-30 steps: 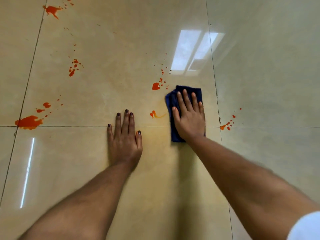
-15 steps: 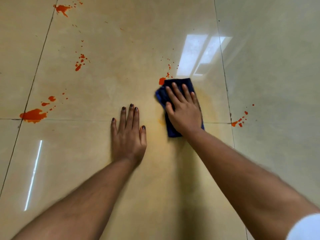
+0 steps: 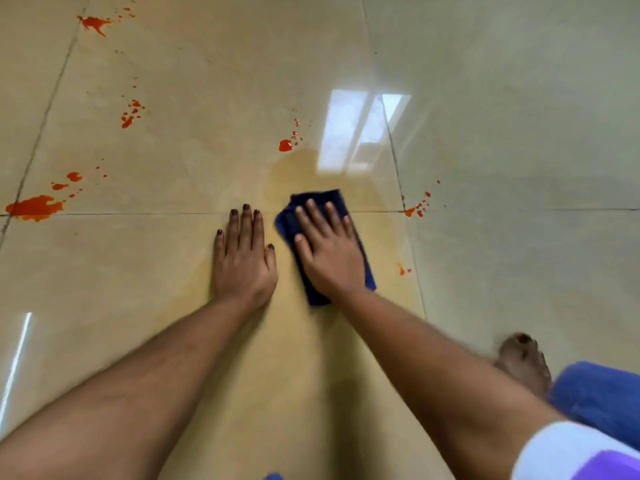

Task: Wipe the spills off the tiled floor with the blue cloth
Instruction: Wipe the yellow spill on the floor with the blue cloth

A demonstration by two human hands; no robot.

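Note:
My right hand (image 3: 329,247) lies flat on the folded dark blue cloth (image 3: 320,199) and presses it to the beige tiled floor (image 3: 207,116). My left hand (image 3: 244,258) rests flat on the floor just left of the cloth, fingers spread, holding nothing. Orange-red spills dot the tiles: a blob with droplets (image 3: 285,145) just beyond the cloth, a large splash (image 3: 34,207) at far left, small drops (image 3: 417,206) to the right on the grout line, and a tiny mark (image 3: 401,270) right of my wrist. A faint wet smear (image 3: 298,168) lies ahead of the cloth.
More splatters sit farther off at upper left (image 3: 93,24) and mid left (image 3: 130,116). My bare foot (image 3: 523,358) and blue-clad knee (image 3: 599,396) are at lower right. Window glare (image 3: 353,129) shines on the tile ahead.
My right hand has dragged the cloth back toward me, leaving a wet smear where it wiped. The small streak between my hands is gone. My foot and knee have come into view.

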